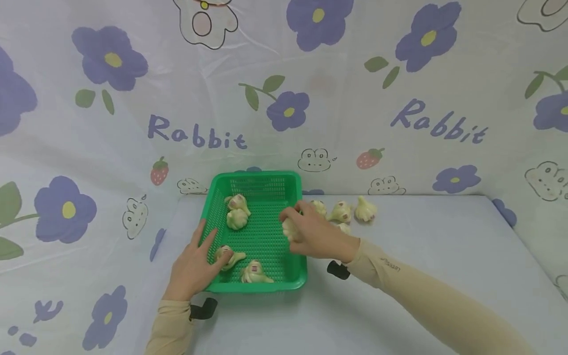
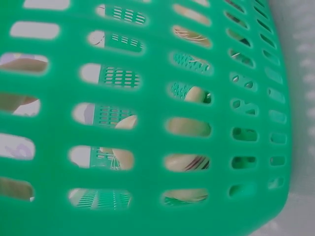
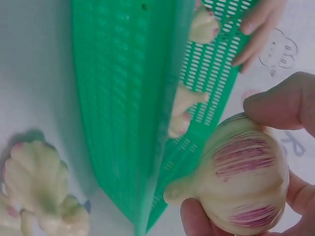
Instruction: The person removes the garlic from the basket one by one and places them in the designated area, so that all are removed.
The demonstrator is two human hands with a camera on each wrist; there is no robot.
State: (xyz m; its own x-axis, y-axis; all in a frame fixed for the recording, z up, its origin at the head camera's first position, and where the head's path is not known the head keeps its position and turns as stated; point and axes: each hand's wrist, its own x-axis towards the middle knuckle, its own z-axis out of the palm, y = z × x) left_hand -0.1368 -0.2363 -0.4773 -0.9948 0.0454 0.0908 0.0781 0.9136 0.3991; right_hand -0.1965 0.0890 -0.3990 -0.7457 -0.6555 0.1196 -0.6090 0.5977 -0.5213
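My right hand point(image 1: 317, 231) grips a garlic bulb point(image 3: 243, 177) just over the right rim of the green plastic basket point(image 1: 284, 286). Purple streaks mark the bulb, and its stem points toward the basket in the right wrist view. At the basket's left side, my left hand point(image 1: 193, 268) rests on the rim with its fingers spread, the thumb reaching inside and overlapping a bulb point(image 1: 230, 261). Two bulbs point(image 1: 237, 218) sit together at the back left inside, and another point(image 1: 256, 272) lies by the front wall. The left wrist view shows mostly the basket's slotted wall point(image 2: 152, 108).
Several more garlic bulbs point(image 1: 366, 209) lie on the white table point(image 1: 426, 246), to the right of the basket and partly behind my right hand. A patterned cloth point(image 1: 346, 123) with flowers and rabbits hangs upright close behind the basket.
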